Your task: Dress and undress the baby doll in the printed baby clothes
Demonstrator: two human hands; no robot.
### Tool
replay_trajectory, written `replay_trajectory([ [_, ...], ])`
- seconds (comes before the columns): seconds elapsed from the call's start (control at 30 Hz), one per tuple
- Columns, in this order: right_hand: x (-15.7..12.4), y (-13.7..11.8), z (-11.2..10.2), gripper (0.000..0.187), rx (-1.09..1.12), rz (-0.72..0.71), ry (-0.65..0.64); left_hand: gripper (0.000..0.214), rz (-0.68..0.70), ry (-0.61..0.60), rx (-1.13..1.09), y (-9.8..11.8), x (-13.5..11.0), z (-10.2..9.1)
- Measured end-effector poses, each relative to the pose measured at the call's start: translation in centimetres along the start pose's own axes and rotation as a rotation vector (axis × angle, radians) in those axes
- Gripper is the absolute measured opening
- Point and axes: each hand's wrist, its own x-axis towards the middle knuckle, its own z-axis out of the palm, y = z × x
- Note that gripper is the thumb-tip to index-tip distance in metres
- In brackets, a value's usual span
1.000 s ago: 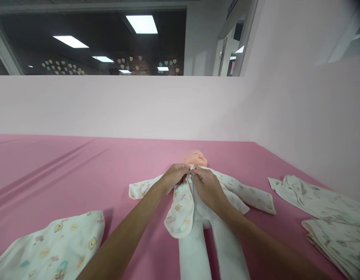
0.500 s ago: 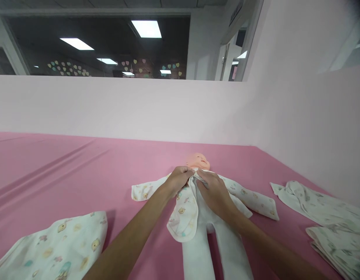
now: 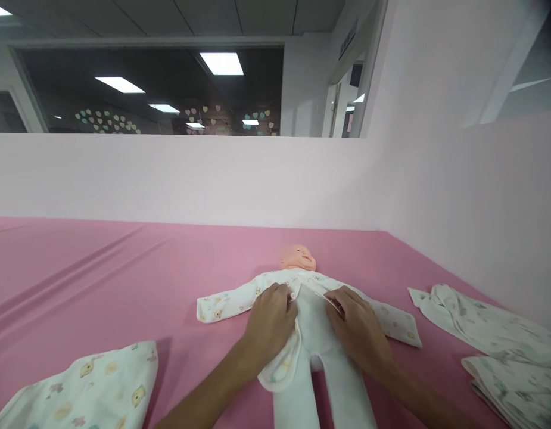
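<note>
A baby doll (image 3: 298,257) lies on its back on the pink padded surface, its head toward the far wall. It wears a white long-sleeved baby shirt (image 3: 230,304) with small printed figures, and plain white pants (image 3: 322,339). My left hand (image 3: 271,319) is closed at the shirt's front edge, and a rounded flap hangs below it. Curled fingers of my right hand (image 3: 356,325) grip cloth across the doll's middle, apparently the shirt's other edge. Some fingertips are hidden in the fabric. Both shirt sleeves stretch out sideways.
A printed white cloth (image 3: 92,387) lies at the front left. Folded white garments (image 3: 494,328) lie at the right, beside the side wall. The pink surface (image 3: 100,280) meets a low white wall (image 3: 177,179) at the back, with a window above.
Both hands have moved down from the doll's neck to its middle and spread farther apart. The upper shirt now shows uncovered. The view has tilted slightly upward.
</note>
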Motion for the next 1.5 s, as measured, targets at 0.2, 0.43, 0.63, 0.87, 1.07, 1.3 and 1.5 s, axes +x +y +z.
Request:
replay_trajectory([
  [0.2, -0.7, -1.0, -0.4, 0.018, 0.343, 0.036, -0.045, 0.019, 0.095, 0.061, 0.047, 0.4, -0.2, 0.6],
  [0.43, -1.2, -2.4, -0.7, 0.026, 0.609, 0.161, -0.128, 0.029, 0.191, 0.051, 0.126, 0.3, 0.1, 0.8],
  [0.63, -1.2, -3.1, -0.8, 0.029, 0.676, 0.219, -0.092, 0.031, 0.222, 0.091, 0.125, 0.0, 0.0, 1.1],
  [0.87, -1.1, -3.8, -0.7, 0.028, 0.681, 0.246, -0.080, 0.031, 0.240, 0.092, 0.123, 0.0, 0.0, 1.5],
  [1.07, -0.3, -3.8, -0.1, 0.029, 0.691, 0.244, -0.085, 0.027, 0.272, 0.112, 0.202, -0.1, -0.1, 2.2],
  [1.3, -1.0, -4.6, -0.4, 0.023, 0.656, 0.158, -0.084, 0.021, 0.292, 0.131, 0.225, -0.3, -0.1, 2.8],
  [1.5, -1.8, -5.5, -0.4, 0.026, 0.611, 0.035, -0.094, 0.023, 0.094, 0.089, -0.095, 0.9, -0.6, 1.5],
])
